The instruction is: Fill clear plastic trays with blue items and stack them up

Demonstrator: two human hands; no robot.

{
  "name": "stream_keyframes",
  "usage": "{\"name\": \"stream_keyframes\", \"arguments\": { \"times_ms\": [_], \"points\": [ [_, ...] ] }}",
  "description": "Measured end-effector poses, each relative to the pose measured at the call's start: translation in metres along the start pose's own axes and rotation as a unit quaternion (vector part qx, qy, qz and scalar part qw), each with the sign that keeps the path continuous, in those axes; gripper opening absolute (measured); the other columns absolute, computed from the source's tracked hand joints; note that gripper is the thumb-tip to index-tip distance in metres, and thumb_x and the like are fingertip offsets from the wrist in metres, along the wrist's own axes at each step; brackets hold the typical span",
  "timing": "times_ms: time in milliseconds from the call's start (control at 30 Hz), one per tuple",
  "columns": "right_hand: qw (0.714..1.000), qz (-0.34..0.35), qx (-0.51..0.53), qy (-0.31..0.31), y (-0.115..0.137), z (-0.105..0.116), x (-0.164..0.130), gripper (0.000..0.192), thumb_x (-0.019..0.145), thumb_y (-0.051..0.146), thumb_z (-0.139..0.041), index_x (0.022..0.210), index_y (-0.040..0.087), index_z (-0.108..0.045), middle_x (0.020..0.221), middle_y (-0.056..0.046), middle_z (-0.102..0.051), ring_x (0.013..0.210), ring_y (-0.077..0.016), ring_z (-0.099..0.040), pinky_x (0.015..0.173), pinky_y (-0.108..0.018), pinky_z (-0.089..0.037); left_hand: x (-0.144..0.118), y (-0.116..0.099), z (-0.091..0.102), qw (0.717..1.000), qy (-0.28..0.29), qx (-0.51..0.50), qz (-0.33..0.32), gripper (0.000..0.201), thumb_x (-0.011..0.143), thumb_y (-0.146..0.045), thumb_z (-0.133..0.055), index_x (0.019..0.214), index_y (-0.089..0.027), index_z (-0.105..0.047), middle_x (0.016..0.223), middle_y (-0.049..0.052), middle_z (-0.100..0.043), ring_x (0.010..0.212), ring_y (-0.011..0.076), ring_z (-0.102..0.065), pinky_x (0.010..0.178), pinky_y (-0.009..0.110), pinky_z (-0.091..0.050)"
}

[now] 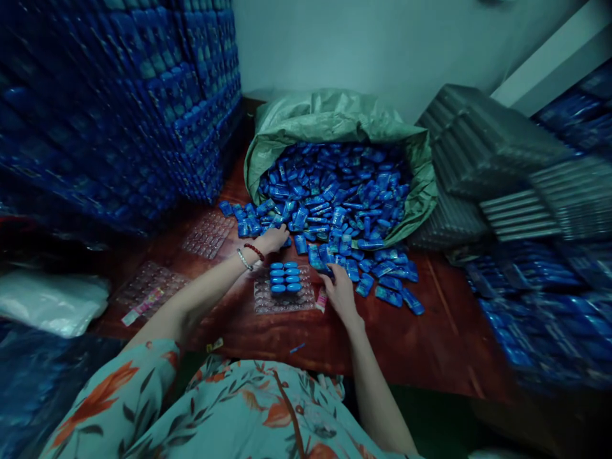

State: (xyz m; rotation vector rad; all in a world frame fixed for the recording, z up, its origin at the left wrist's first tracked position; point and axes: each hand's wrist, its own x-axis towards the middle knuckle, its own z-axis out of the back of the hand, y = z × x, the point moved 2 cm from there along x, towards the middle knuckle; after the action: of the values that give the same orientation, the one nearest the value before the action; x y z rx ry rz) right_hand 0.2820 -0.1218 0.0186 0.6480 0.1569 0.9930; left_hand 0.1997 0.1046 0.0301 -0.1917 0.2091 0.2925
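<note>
The left hand (273,240) reaches into the blue pieces (329,204) spilling from the sack (335,118); whether its fingers pinch one I cannot tell. The right hand (337,288), fingers loosely spread, touches pieces beside the tray (284,298). Best to seat each piece flat, row by row.

Glossy blue plastic pieces (335,204), woven green sack (329,118), polished wooden table (430,331).

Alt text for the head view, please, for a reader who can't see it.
Both hands reach into loose blue packets spilling from a green sack onto a reddish table: left hand at the pile's edge, right hand beside a clear tray partly filled with packets.
</note>
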Motion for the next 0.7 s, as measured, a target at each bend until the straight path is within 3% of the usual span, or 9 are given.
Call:
{"name": "stream_keyframes", "arguments": {
  "times_ms": [100, 233, 333, 400, 500, 633, 700],
  "points": [
    [0.989, 0.018, 0.112, 0.090, -0.004, 0.012, -0.033, 0.026, 0.088, 0.031, -0.045, 0.108, 0.019, -0.057, 0.103, -0.008, -0.065, 0.094, -0.0219, -0.061, 0.084, -0.035, -0.046, -0.020, 0.016, -0.004, 1.000, -0.003, 0.001, -0.015, 0.045, 0.076, -0.005, -0.057, 0.120, -0.011, -0.049, 0.120, 0.019, -0.052, 0.090, 0.0259, -0.063, 0.075, 0.033, -0.049],
    [0.982, 0.033, 0.126, 0.139, 0.012, 0.012, -0.055, 0.031, 0.089, 0.033, -0.048, 0.118, 0.022, -0.053, 0.114, -0.008, -0.063, 0.102, -0.0217, -0.060, 0.089, -0.036, -0.045, -0.041, 0.028, -0.008, 0.999, -0.016, -0.005, -0.032, 0.046, 0.083, -0.009, -0.050, 0.128, -0.016, -0.043, 0.120, 0.013, -0.055, 0.093, 0.0231, -0.062, 0.076, 0.029, -0.047],
    [0.979, 0.064, 0.125, 0.147, 0.027, 0.004, -0.051, 0.025, 0.089, 0.033, -0.049, 0.111, 0.023, -0.056, 0.105, -0.007, -0.065, 0.095, -0.0203, -0.061, 0.084, -0.034, -0.046, -0.057, 0.033, -0.010, 0.996, -0.074, -0.053, -0.026, 0.052, 0.086, -0.014, -0.048, 0.136, -0.022, -0.036, 0.127, 0.012, -0.052, 0.095, 0.0224, -0.062, 0.077, 0.029, -0.047],
    [0.978, 0.081, 0.133, 0.137, 0.032, 0.001, -0.045, 0.021, 0.089, 0.032, -0.051, 0.106, 0.022, -0.058, 0.100, -0.006, -0.066, 0.091, -0.0194, -0.061, 0.082, -0.033, -0.047, -0.075, 0.035, -0.014, 0.983, -0.136, -0.121, -0.009, 0.045, 0.087, -0.020, -0.049, 0.131, -0.020, -0.041, 0.123, 0.011, -0.056, 0.096, 0.0226, -0.061, 0.080, 0.030, -0.047],
    [0.978, 0.072, 0.163, 0.107, 0.029, 0.004, -0.041, 0.019, 0.089, 0.031, -0.051, 0.103, 0.021, -0.059, 0.098, -0.005, -0.066, 0.087, -0.0182, -0.061, 0.078, -0.031, -0.048, -0.118, 0.031, -0.026, 0.930, -0.252, -0.260, 0.056, 0.032, 0.088, -0.030, -0.050, 0.117, -0.016, -0.052, 0.105, 0.008, -0.063, 0.092, 0.0206, -0.061, 0.082, 0.031, -0.047],
    [0.982, 0.043, 0.162, 0.087, 0.020, 0.012, -0.045, 0.026, 0.088, 0.027, -0.052, 0.113, 0.022, -0.054, 0.102, -0.005, -0.065, 0.085, -0.0175, -0.062, 0.076, -0.030, -0.050, -0.186, -0.003, -0.053, 0.817, -0.365, -0.406, 0.187, 0.025, 0.087, -0.035, -0.053, 0.103, -0.016, -0.055, 0.089, 0.003, -0.063, 0.079, 0.0157, -0.061, 0.072, 0.026, -0.050],
    [0.981, 0.073, 0.151, 0.094, 0.021, 0.010, -0.046, 0.026, 0.089, 0.025, -0.051, 0.114, 0.023, -0.054, 0.102, -0.005, -0.065, 0.088, -0.0179, -0.062, 0.080, -0.031, -0.050, -0.206, -0.032, -0.064, 0.805, -0.382, -0.414, 0.186, 0.020, 0.086, -0.032, -0.055, 0.100, -0.017, -0.055, 0.089, 0.003, -0.062, 0.082, 0.0157, -0.061, 0.076, 0.027, -0.050]
  ]
}}
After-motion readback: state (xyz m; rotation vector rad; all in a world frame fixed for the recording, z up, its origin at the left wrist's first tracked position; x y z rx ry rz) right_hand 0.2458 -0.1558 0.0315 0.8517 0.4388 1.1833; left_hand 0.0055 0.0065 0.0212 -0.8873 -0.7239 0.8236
